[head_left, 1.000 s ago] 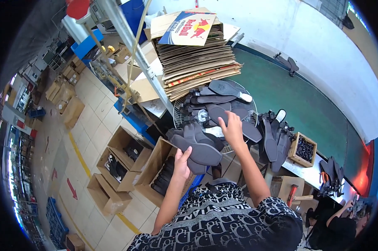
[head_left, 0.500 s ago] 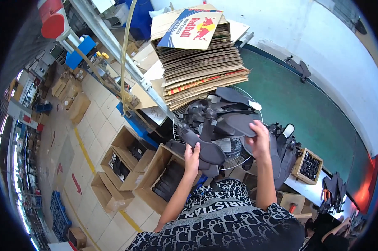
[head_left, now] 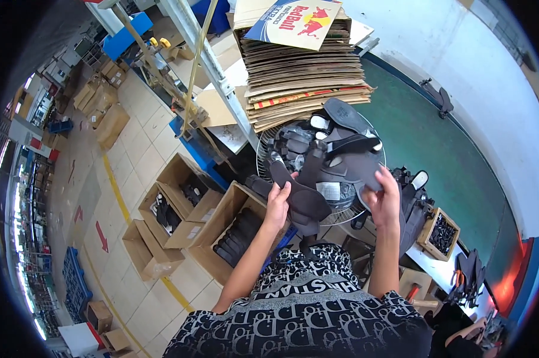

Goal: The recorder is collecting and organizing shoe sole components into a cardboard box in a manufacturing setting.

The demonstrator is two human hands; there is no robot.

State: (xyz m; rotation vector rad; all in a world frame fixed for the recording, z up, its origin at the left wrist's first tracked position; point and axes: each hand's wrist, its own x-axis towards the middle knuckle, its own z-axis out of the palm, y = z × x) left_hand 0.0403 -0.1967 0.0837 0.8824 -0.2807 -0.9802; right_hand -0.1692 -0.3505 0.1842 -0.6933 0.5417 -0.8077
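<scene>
A round wire basket [head_left: 262,158], heaped with dark sandals [head_left: 348,116], occupies the centre of the frame. Left of centre, an open cardboard carton [head_left: 207,241] holds a row of dark footwear [head_left: 238,237], beside a smaller carton [head_left: 189,234] containing dark and white pieces [head_left: 166,213]. At right, a wooden box [head_left: 426,235] brims with small black parts [head_left: 442,234]. At the basket's near side, a worker's left hand [head_left: 278,204] grips stacked dark soles [head_left: 308,203]; the right hand [head_left: 384,200] pinches a grey sole [head_left: 360,166] over the heap.
</scene>
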